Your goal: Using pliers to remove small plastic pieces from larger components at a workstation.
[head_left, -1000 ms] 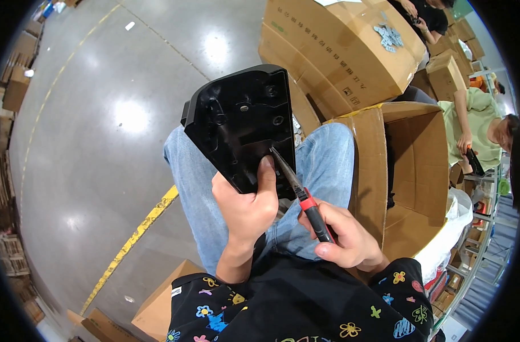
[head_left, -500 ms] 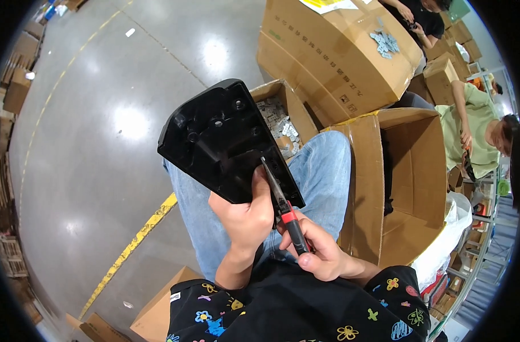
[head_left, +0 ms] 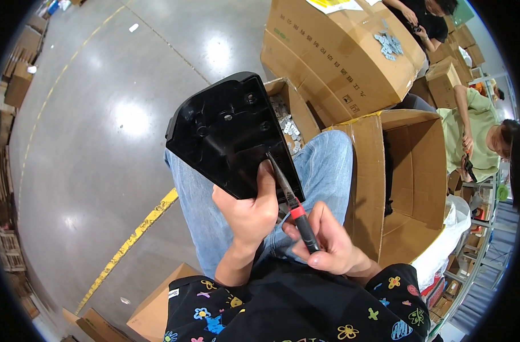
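A black moulded plastic cover (head_left: 214, 139), hollow side up with posts and holes, is tilted above my lap. My left hand (head_left: 250, 214) grips its near edge, the thumb pressed on the inner face. In my right hand (head_left: 331, 242) is a pair of long-nose pliers (head_left: 297, 214) with red and black handles. The jaw tips reach the inside of the cover, close to my left thumb tip. Whether the jaws pinch anything there is too small to tell. My right fingers are partly loosened around the handles.
A small carton (head_left: 303, 105) of light grey pieces stands beyond my knees. An open cardboard box (head_left: 411, 188) is at my right, a large closed box (head_left: 340, 62) behind it with grey pieces (head_left: 389, 44) on top. Two people work at the far right. A yellow line (head_left: 129, 245) crosses the floor.
The cover has shifted slightly right and tilted a little in my left hand. The pliers have moved slightly right with it, and my right index finger has lifted further from the handles.
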Available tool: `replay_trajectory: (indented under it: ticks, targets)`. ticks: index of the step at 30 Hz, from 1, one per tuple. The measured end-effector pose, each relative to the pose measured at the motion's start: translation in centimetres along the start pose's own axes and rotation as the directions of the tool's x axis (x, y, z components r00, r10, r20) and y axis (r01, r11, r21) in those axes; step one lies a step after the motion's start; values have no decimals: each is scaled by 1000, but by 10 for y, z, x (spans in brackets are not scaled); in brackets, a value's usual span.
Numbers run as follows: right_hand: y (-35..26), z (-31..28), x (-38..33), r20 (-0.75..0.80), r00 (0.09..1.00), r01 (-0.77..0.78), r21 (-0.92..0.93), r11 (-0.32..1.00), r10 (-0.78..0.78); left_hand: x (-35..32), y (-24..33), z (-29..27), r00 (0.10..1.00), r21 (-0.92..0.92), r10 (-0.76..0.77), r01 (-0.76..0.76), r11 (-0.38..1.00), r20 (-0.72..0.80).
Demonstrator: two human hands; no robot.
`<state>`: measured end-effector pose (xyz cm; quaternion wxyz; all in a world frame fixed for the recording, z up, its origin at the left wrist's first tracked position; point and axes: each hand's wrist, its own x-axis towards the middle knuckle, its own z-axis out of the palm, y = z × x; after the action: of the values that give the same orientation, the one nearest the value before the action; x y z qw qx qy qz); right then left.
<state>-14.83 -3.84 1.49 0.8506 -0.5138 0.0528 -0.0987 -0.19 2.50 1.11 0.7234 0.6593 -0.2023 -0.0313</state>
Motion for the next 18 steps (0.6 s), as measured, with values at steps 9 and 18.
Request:
replay_trajectory:
  ticks: [9,18]
  targets:
    - [-18,-5,17,216,903,-420,622,661,371,2,12,5,1000,-184,18,-13,983,24]
    - [-2,-8,15,455,889,-457,888,46,46,1,7,0,995,-105,83,-77,992,60]
